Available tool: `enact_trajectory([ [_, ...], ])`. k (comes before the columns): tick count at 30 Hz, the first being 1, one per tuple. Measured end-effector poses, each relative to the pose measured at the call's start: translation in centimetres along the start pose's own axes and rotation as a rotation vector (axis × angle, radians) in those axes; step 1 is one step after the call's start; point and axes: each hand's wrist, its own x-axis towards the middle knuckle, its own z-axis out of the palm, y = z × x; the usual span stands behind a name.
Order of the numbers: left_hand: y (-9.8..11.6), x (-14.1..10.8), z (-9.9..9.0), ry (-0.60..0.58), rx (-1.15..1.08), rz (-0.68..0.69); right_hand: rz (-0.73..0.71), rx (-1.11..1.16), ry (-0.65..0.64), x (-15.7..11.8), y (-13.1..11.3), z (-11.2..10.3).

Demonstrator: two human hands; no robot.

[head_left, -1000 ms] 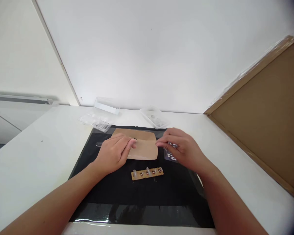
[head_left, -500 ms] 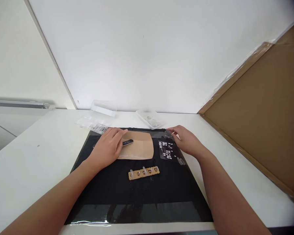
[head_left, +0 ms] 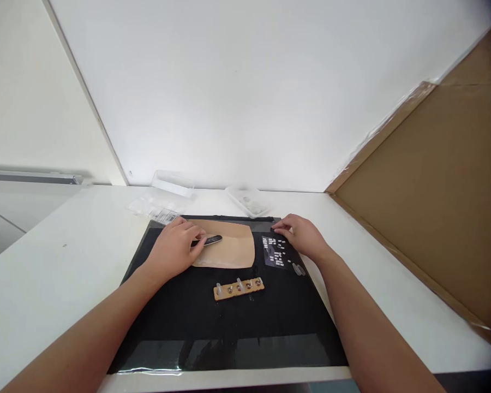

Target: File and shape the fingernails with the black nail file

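Pinching a black strip (head_left: 214,240), the left hand (head_left: 174,246) hides one end; whether the right hand (head_left: 303,236) holds anything is unclear.

The left hand (head_left: 174,245) partly hides the black strip (head_left: 213,240); anything in the right hand (head_left: 303,234) is too small to tell.

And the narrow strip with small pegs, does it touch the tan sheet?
Apart: in the head view, black mat shows between the strip and the tan sheet.
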Motion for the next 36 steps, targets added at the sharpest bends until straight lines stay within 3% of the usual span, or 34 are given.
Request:
enact_trajectory([
  [17, -0.1, -0.1, 0.2, -0.028, -0.044, -0.027, -0.014, -0.037, -0.033, -0.1, -0.7, -0.4],
  [27, 0.1, -0.1, -0.5, -0.223, 0.011, -0.076, 0.005, 0.017, 0.005, -0.3, -1.1, -0.5],
  [33, 0.2, 0.1, -0.7, -0.259, 0.023, -0.054, -0.040, 0.241, 0.216, -0.6, -3.9, -0.9],
  [36, 0.3, 0.0, -0.5, -0.247, 0.049, -0.022, -0.123, 0.316, 0.226, -1.0, -5.9, -1.0],
])
